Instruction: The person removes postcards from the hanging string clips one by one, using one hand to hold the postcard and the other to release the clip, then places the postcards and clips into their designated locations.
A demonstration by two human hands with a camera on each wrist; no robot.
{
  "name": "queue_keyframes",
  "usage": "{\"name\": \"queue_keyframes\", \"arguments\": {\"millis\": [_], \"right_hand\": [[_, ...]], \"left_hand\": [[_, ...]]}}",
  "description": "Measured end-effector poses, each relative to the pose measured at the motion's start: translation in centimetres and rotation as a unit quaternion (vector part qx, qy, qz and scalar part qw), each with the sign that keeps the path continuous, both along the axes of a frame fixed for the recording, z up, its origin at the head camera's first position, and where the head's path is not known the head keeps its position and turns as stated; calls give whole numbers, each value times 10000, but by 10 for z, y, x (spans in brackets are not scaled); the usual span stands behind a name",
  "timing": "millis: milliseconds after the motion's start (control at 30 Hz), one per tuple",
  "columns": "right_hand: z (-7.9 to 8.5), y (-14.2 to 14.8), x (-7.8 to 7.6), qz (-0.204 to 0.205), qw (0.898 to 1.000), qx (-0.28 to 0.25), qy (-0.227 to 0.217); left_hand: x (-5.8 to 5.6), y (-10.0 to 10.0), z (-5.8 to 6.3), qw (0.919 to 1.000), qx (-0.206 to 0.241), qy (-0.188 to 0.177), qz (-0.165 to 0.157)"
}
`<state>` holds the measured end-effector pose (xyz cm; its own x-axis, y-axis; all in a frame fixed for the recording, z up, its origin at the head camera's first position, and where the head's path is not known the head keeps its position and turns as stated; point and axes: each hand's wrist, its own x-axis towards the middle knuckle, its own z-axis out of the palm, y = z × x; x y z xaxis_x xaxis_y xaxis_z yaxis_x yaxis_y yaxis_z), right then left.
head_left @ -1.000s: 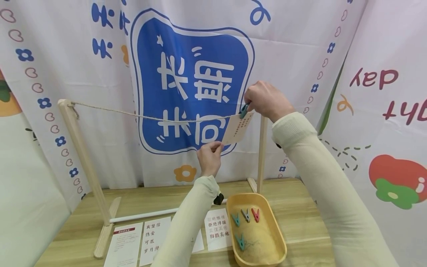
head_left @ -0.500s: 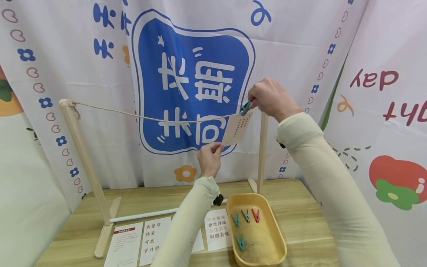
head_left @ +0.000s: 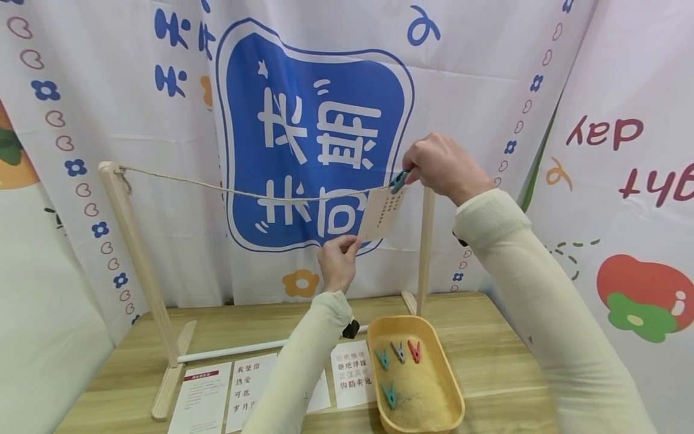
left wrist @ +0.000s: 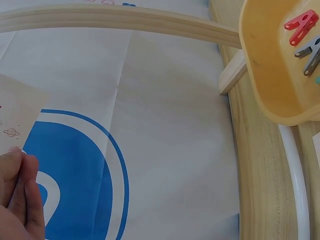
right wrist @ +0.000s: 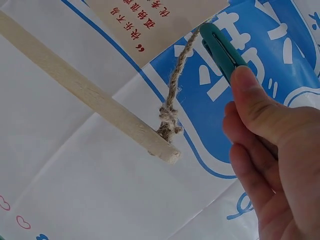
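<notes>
My right hand [head_left: 446, 170] pinches a teal clothespin [head_left: 398, 181] between thumb and fingers. The clothespin's tip meets the twine [head_left: 244, 193] at the top edge of a cream printed card [head_left: 379, 216]. Lower down, my left hand [head_left: 337, 265] pinches the card's bottom left corner. From the right wrist, the clothespin [right wrist: 220, 47] points along the twine [right wrist: 175, 82] close to its knot on the wooden post; whether its jaws grip the card cannot be told. The left wrist view shows the card's lower corner [left wrist: 22, 107] above the fingers.
Wooden posts [head_left: 135, 253] hold up the twine. A yellow tray [head_left: 452, 386] on the table holds several clothespins [head_left: 414, 351]. Printed cards [head_left: 200, 398] lie left of it, in front of a white rod [head_left: 233, 350]. A printed cloth [head_left: 477, 108] hangs behind.
My right hand has shifted slightly to the right, still pinching the clothespin at the twine. The left hand and the card's lower end have moved slightly down and left.
</notes>
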<state>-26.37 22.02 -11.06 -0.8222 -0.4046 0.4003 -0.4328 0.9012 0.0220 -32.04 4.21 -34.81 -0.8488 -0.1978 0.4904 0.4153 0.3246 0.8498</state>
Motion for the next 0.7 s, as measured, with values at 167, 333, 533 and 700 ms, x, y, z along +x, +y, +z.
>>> {"name": "queue_keyframes", "arguments": {"millis": [167, 333, 533, 700], "right_hand": [[-3, 0, 2, 104, 9997, 210, -78], [-4, 1, 4, 22, 9997, 159, -202], [-5, 3, 4, -4, 9996, -129, -248], [-9, 5, 4, -53, 9992, -229, -314]], "left_hand": [[1, -3, -1, 10000, 30, -61, -43], [2, -5, -2, 10000, 34, -46, -10], [3, -8, -6, 9999, 82, 35, -65], [2, -12, -10, 9998, 74, -101, -185]]}}
